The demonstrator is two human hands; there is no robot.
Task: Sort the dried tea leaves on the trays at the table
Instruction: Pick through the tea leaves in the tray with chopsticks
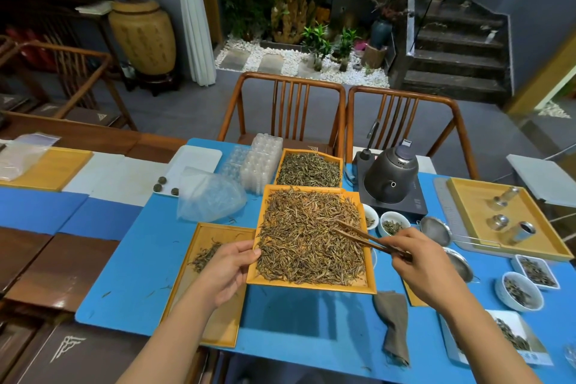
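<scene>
Head view shows the left hand (pixel 229 271) gripping the near-left edge of the full tray (pixel 311 282), thumb on the rim and fingers (pixel 246 251) curled beneath, holding it tilted above the tabletop (pixel 296 321). Right-hand (pixel 417 268) fingers pinch wooden tongs (pixel 367 238), whose tips reach forward into the dried tea leaves (pixel 308 237). Picking seems underway; next, I judge, a chosen leaf must be nipped and carried to the sparse tray (pixel 218 315) under the left fingers.

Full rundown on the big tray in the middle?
The tray is square, orange-yellow and wood-like, with a low rim. Brown dried leaves nearly fill it. The left hand grips its left edge, overlapping a smaller tray. Tweezers in the right hand reach over the leaves.
</scene>
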